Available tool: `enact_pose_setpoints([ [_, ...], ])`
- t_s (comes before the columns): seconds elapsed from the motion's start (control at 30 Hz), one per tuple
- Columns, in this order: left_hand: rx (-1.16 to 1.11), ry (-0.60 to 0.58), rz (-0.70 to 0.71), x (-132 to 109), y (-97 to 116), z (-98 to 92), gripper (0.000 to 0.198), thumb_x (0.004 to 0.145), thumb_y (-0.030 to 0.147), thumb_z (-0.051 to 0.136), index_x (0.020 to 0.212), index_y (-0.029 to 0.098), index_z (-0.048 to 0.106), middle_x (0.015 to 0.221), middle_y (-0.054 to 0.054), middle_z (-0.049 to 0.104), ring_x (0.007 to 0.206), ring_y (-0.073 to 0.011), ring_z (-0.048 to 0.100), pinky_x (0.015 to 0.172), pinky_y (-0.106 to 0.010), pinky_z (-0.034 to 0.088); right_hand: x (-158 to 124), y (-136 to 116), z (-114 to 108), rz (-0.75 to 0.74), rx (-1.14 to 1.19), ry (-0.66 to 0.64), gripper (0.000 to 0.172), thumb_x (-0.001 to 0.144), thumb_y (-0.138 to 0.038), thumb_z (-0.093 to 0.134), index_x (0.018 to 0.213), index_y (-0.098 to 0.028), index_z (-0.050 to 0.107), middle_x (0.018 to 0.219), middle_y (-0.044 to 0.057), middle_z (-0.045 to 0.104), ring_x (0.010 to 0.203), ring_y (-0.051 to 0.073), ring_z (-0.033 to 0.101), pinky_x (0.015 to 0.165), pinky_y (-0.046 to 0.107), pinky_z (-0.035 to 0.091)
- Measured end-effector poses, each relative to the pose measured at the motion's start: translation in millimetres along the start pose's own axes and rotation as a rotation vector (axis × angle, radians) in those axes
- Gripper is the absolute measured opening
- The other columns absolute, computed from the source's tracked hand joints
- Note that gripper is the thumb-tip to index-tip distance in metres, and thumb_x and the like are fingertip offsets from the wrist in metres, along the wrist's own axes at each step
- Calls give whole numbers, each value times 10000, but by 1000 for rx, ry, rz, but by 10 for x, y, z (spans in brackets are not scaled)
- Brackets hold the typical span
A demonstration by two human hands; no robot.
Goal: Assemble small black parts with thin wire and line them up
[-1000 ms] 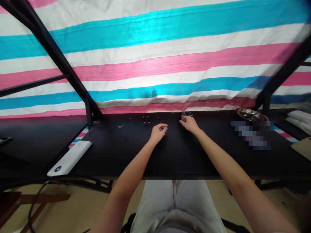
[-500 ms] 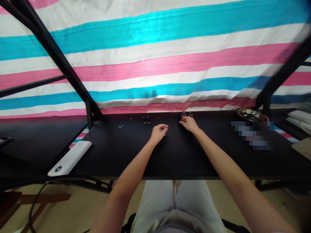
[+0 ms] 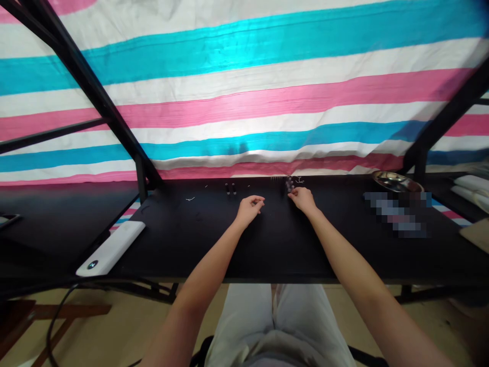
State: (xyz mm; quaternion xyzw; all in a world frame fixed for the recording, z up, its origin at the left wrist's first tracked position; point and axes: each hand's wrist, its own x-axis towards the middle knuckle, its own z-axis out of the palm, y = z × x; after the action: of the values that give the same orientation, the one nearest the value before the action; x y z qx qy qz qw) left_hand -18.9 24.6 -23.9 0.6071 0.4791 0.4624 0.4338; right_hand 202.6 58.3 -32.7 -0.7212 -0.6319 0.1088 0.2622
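My right hand (image 3: 303,199) is over the far part of the black table, its thumb and fingertips brought together. Whatever they may pinch is too small to make out. Just beyond the fingertips stands a tight cluster of small dark pieces with pale, shiny ends (image 3: 289,184). Thin white bits (image 3: 299,180) lie right behind it, and a row of tiny pieces (image 3: 276,178) is to its left. My left hand (image 3: 250,209) rests over the table with loosely curved fingers, partly apart, and nothing visible in them. Two short black cylinders (image 3: 231,189) stand beyond it.
The black table (image 3: 267,250) also bears a white oblong device (image 3: 110,250) at left and a round metal dish (image 3: 397,181) at back right. A blurred-out patch (image 3: 397,214) lies before the dish. Black frame bars (image 3: 95,104) and a striped sheet (image 3: 244,97) close off the back.
My right hand has drawn back slightly toward me and to the right, so more of the dark cluster shows. My left hand has stayed in place.
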Motion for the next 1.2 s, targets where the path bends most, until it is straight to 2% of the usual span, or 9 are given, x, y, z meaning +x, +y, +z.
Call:
enact_pose_setpoints([
  [0.37, 68, 41, 2, 63, -110, -38, 183, 703, 180, 562, 849, 132, 662, 725, -34, 650, 453, -54, 494, 499, -198, 438, -11, 34, 45, -15, -63, 20, 215, 762, -371, 594, 844, -202, 698, 825, 87, 683, 799, 214, 635, 682, 276, 442],
  [0.43, 138, 95, -7, 90, -131, -87, 182, 687, 168, 561, 831, 144, 670, 716, -32, 650, 500, -79, 520, 541, -218, 459, -9, 39, 50, -20, -68, 22, 224, 760, -376, 594, 844, -197, 698, 816, 90, 681, 794, 216, 634, 673, 275, 439],
  [0.53, 298, 224, -4, 131, -144, -193, 189, 674, 145, 552, 807, 171, 684, 746, -39, 655, 654, -136, 578, 700, -277, 481, -11, 40, 49, -23, -74, 16, 228, 754, -380, 599, 852, -197, 694, 788, 79, 676, 788, 208, 632, 660, 265, 433],
  [0.63, 422, 326, 2, 159, -143, -288, 271, 689, 134, 528, 907, 171, 684, 880, -66, 638, 799, -174, 593, 833, -315, 453, -31, 32, 28, -6, -59, 8, 268, 743, -419, 604, 864, -190, 676, 793, 77, 674, 785, 211, 629, 650, 266, 427],
  [0.77, 504, 359, -34, 160, -143, -331, 436, 706, 175, 538, 1136, 152, 606, 1141, -118, 502, 829, -173, 594, 865, -311, 449, -79, 13, -39, 17, -14, 54, 348, 758, -501, 553, 846, -175, 637, 802, 90, 664, 771, 214, 620, 646, 274, 415],
  [0.9, 536, 330, -62, 122, -133, -305, 558, 701, 206, 573, 1254, 173, 516, 1324, -135, 330, 929, -198, 586, 895, -315, 441, -139, -12, -129, 43, 30, 98, 328, 780, -495, 510, 790, -179, 601, 774, 78, 651, 724, 201, 609, 627, 275, 404],
  [1.07, 549, 302, -52, 94, -116, -287, 628, 699, 213, 592, 1310, 178, 452, 1416, -137, 215, 1086, -253, 526, 950, -339, 413, -205, -41, -202, 35, 49, 146, 245, 787, -424, 510, 757, -192, 581, 763, 64, 648, 716, 193, 599, 622, 267, 393],
  [1.2, 576, 278, -66, 112, -114, -293, 650, 709, 225, 590, 1333, 153, 421, 1444, -160, 160, 1126, -285, 503, 974, -361, 394, -224, -54, -207, 23, 63, 162, 235, 797, -407, 493, 752, -193, 580, 756, 64, 649, 714, 197, 595, 622, 270, 385],
])
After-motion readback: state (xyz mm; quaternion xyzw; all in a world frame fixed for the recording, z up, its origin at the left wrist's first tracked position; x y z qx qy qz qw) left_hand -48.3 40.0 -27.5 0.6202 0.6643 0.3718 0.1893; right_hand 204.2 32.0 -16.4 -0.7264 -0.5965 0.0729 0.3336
